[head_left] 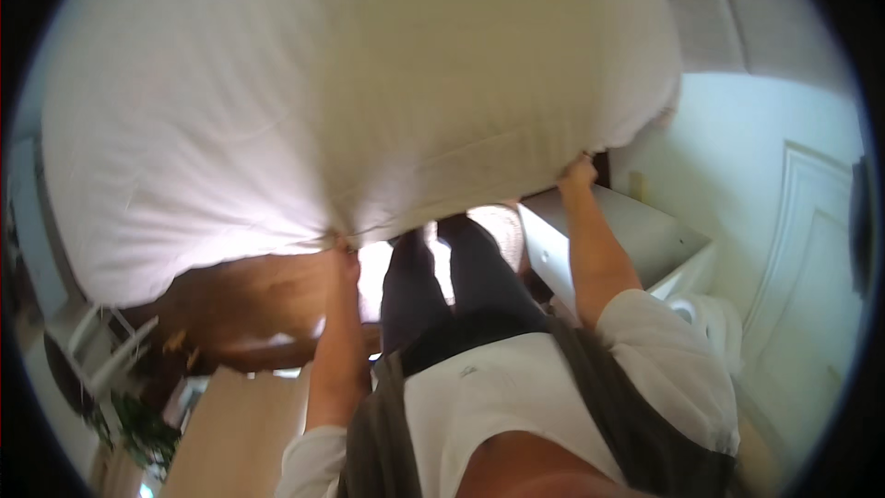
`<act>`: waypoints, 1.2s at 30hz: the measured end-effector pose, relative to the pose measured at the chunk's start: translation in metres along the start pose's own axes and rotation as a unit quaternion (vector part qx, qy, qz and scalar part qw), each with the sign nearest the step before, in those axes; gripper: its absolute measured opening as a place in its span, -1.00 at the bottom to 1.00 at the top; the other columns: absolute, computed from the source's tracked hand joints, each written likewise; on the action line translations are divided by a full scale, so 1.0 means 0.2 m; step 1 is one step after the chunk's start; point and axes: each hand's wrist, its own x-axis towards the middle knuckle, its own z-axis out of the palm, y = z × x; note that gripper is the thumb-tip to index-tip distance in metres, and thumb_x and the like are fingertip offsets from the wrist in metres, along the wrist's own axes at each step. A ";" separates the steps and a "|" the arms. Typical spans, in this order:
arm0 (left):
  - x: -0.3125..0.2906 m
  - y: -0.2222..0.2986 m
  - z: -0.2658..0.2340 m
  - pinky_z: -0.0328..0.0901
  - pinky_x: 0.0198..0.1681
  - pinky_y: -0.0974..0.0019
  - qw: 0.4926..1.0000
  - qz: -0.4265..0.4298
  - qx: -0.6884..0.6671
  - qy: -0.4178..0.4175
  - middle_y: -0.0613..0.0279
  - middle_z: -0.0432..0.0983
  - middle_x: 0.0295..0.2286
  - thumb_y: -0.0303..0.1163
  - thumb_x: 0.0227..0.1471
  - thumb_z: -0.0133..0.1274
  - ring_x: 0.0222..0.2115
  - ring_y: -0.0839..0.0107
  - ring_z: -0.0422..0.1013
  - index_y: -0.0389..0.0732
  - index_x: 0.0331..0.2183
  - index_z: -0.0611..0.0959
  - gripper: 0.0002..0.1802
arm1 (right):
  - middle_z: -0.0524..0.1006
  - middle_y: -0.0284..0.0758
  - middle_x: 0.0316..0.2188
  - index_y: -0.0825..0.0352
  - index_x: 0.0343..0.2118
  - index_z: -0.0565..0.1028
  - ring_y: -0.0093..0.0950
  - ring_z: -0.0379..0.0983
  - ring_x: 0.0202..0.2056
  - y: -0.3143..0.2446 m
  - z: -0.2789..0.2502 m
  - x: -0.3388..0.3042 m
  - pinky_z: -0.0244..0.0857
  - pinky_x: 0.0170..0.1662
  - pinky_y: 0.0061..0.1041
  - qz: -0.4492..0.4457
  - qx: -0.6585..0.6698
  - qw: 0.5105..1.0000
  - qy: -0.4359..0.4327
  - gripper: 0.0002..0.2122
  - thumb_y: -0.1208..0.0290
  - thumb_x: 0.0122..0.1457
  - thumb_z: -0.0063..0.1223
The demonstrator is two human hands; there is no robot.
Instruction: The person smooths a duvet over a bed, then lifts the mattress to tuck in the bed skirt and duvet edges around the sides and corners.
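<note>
A large beige bed sheet (442,83) covers the bed in front of me, its edge running across at thigh height. My left hand (344,256) is closed on the sheet's lower edge, and creases fan out from that spot. Farther right, my right hand (579,171) grips the same edge near the head end of the bed. Both arms reach forward and are spread apart. The fingers of each hand are partly hidden by the fabric.
A grey padded headboard (710,18) stands at the far right. Beside my right arm is a white nightstand (636,226). A panelled white door or wall (802,249) lies beyond it. Wooden floor (249,304), a light wood surface (244,424) and a plant (143,429) are at the left.
</note>
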 end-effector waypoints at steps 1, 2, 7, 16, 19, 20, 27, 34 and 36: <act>-0.02 0.04 0.04 0.26 -0.06 0.28 1.000 -0.025 -0.014 -0.010 0.17 0.39 -0.23 -0.70 -0.13 -0.13 -0.13 0.34 0.29 -0.23 -0.17 0.41 -0.61 | 0.33 -0.25 -0.04 0.28 0.00 0.27 -0.31 0.28 -0.05 -0.03 0.01 0.03 0.24 -0.08 -0.23 0.012 0.013 1.000 0.008 -0.62 0.18 0.18 -0.24; 0.01 0.14 -0.14 0.24 -0.03 0.25 0.986 -0.002 -0.070 -0.150 0.14 0.38 -0.20 -0.66 -0.11 -0.13 -0.11 0.32 0.28 -0.23 -0.17 0.41 -0.63 | 0.33 -0.25 -0.03 0.28 0.01 0.26 -0.31 0.28 -0.04 -0.10 0.17 -0.08 0.24 -0.07 -0.23 0.052 0.107 0.993 -0.014 -0.61 0.19 0.18 -0.22; -0.03 0.25 0.30 0.26 -0.07 0.27 0.991 0.021 -0.134 -0.009 0.15 0.41 -0.23 -0.53 -0.06 -0.09 -0.14 0.29 0.31 -0.25 -0.20 0.43 -0.71 | 0.27 -0.24 0.02 0.32 0.01 0.24 -0.27 0.23 0.00 -0.38 -0.10 0.34 0.18 -0.04 -0.16 0.010 0.154 0.988 -0.029 -0.58 0.16 0.17 -0.20; -0.16 0.13 0.41 0.13 0.05 0.15 0.984 0.066 -0.159 0.051 0.13 0.32 -0.09 -0.25 0.09 -0.19 -0.07 0.24 0.25 -0.26 -0.08 0.37 -0.60 | 0.22 -0.30 -0.01 0.21 -0.02 0.21 -0.38 0.14 0.02 0.19 0.19 -0.32 0.11 -0.03 -0.24 0.154 0.126 0.926 -0.322 -0.35 -0.27 0.00 -0.25; -0.24 0.09 0.50 0.16 0.05 0.18 0.958 0.116 -0.251 0.074 0.13 0.29 -0.06 -0.27 0.13 -0.22 -0.05 0.27 0.23 -0.26 -0.08 0.35 -0.64 | 0.06 -0.25 0.11 0.16 0.14 -0.01 -0.34 -0.01 0.14 0.46 0.35 -0.78 -0.14 0.17 -0.23 0.330 0.007 0.824 -0.460 -0.30 -0.21 0.04 -0.26; -0.29 0.09 0.52 0.16 0.05 0.19 0.955 0.098 -0.266 0.086 0.13 0.28 -0.07 -0.29 0.14 -0.23 -0.06 0.28 0.24 -0.27 -0.08 0.34 -0.65 | -0.01 -0.23 0.15 0.15 0.17 -0.07 -0.32 -0.09 0.17 0.45 0.44 -1.00 -0.24 0.20 -0.18 0.347 -0.009 0.816 -0.463 -0.27 -0.11 0.02 -0.10; -0.48 -0.01 0.41 0.24 -0.03 0.19 0.982 0.062 -0.151 0.095 0.11 0.27 -0.10 -0.37 0.14 -0.24 -0.09 0.24 0.26 -0.29 -0.03 0.27 -0.63 | 0.30 -0.35 -0.02 0.30 -0.02 0.24 -0.46 0.22 0.00 0.72 0.49 -1.42 0.08 0.11 -0.40 0.287 -0.045 0.813 -0.504 -0.61 0.48 0.07 0.02; -0.21 0.57 0.12 0.21 -0.03 0.16 0.956 0.086 -0.278 -0.035 0.13 0.35 -0.16 -0.28 0.00 0.00 -0.11 0.25 0.28 -0.27 -0.13 0.39 -0.59 | 0.30 -0.33 -0.06 0.30 -0.05 0.25 -0.47 0.23 -0.02 0.74 0.44 -1.30 0.15 0.07 -0.36 0.343 -0.013 0.783 -0.519 -0.58 0.49 0.01 0.11; -0.24 0.88 0.03 0.21 -0.04 0.15 0.955 0.089 -0.275 0.061 0.12 0.38 -0.17 -0.15 -0.03 0.03 -0.12 0.24 0.28 -0.26 -0.15 0.43 -0.54 | 0.28 -0.32 -0.04 0.35 -0.01 0.19 -0.47 0.21 -0.02 0.64 0.41 -1.37 0.14 0.08 -0.32 0.325 -0.048 0.839 -0.434 -0.53 0.50 0.01 0.10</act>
